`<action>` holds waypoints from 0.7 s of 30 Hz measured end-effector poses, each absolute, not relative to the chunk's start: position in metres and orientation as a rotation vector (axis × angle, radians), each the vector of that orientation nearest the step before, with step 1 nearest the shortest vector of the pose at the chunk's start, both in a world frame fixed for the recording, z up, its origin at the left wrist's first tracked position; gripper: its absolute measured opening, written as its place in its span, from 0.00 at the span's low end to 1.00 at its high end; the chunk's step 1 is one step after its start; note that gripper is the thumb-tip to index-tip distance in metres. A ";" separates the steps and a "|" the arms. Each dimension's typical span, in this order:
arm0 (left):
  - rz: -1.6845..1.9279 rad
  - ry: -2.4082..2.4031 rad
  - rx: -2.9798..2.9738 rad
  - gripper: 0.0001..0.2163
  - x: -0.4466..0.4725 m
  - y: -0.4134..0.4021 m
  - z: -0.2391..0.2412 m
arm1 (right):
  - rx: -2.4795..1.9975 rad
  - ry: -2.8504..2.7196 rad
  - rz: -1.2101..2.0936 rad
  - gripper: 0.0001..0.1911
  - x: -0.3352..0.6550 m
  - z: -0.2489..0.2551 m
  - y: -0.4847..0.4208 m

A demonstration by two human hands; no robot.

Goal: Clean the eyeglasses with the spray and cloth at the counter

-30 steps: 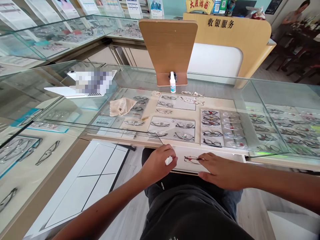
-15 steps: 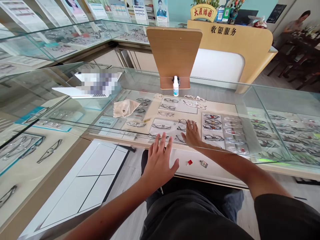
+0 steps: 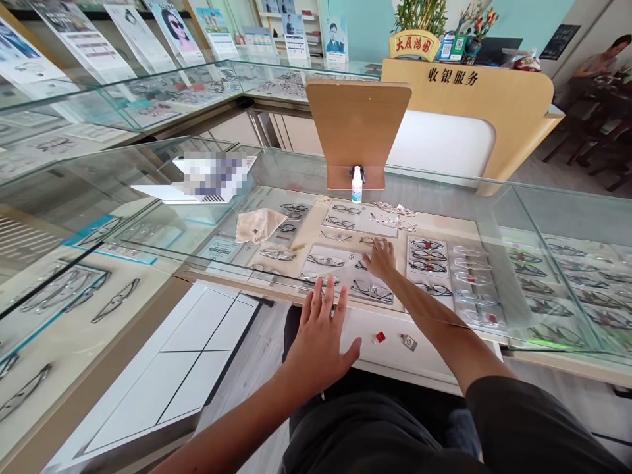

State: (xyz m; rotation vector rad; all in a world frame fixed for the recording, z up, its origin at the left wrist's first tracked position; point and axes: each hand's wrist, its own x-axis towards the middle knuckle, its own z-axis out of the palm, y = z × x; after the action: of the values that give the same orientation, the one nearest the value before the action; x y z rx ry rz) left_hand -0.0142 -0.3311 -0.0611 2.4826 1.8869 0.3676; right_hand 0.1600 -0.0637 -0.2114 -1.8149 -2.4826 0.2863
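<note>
My right hand (image 3: 381,262) reaches into the glass display case, its fingertips on one end of a pair of dark-framed eyeglasses (image 3: 368,240). The fingers partly cover this frame, which lies just behind a white tray (image 3: 340,252) of several eyeglasses. Held low at the front edge of the case, my left hand (image 3: 320,339) is open with the fingers spread, and nothing is in it. Below the right forearm lie a small red item (image 3: 379,337) and a small grey tag-like item (image 3: 409,342) on a white surface.
A spray bottle (image 3: 356,185) and a wooden-backed stand (image 3: 358,131) are on the glass top. Inside lie a beige cloth (image 3: 259,225), a tray of dark eyeglasses (image 3: 427,255) and packaged frames (image 3: 474,286). A counter (image 3: 513,99) stands behind; a person sits far right.
The view has shifted, so the scene sits lower and further right. My right hand has slid the dark eyeglasses slightly away from me, behind the tray. My left hand stays open.
</note>
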 end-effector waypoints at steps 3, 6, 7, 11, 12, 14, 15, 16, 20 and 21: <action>0.355 1.890 2.486 0.44 -0.015 -0.331 -0.061 | -1.800 -2.495 0.321 0.43 0.157 -0.209 -0.063; 0.358 1.886 2.485 0.44 -0.015 -0.331 -0.061 | -1.786 -2.477 0.338 0.42 0.157 -0.202 -0.066; 0.360 1.884 2.486 0.44 -0.015 -0.331 -0.061 | -1.781 -2.461 0.336 0.41 0.158 -0.199 -0.068; 0.338 1.887 2.489 0.44 -0.014 -0.331 -0.060 | -1.706 -2.417 0.316 0.29 0.166 -0.182 -0.087; 0.329 1.887 2.488 0.44 -0.014 -0.331 -0.060 | -1.670 -2.423 0.319 0.26 0.168 -0.178 -0.097; 0.317 1.886 2.484 0.44 -0.014 -0.332 -0.059 | -1.580 -2.464 0.347 0.22 0.169 -0.169 -0.123; 0.317 1.885 2.482 0.44 -0.013 -0.332 -0.059 | -1.524 -2.498 0.371 0.20 0.169 -0.164 -0.139; 0.320 1.885 2.479 0.44 -0.013 -0.332 -0.059 | -1.461 -2.538 0.399 0.18 0.169 -0.160 -0.157; 0.355 1.879 2.464 0.44 -0.012 -0.331 -0.060 | -1.217 -2.701 0.508 0.14 0.173 -0.147 -0.219; 0.362 1.877 2.458 0.44 -0.012 -0.331 -0.061 | -1.198 -2.727 0.521 0.13 0.178 -0.146 -0.227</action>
State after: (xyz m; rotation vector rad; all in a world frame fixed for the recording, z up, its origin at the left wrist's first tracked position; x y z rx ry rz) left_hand -0.0121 -0.3312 -0.0606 2.4578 1.8765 0.3620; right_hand 0.1777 -0.2272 -0.1461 -1.1978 -2.7267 0.5212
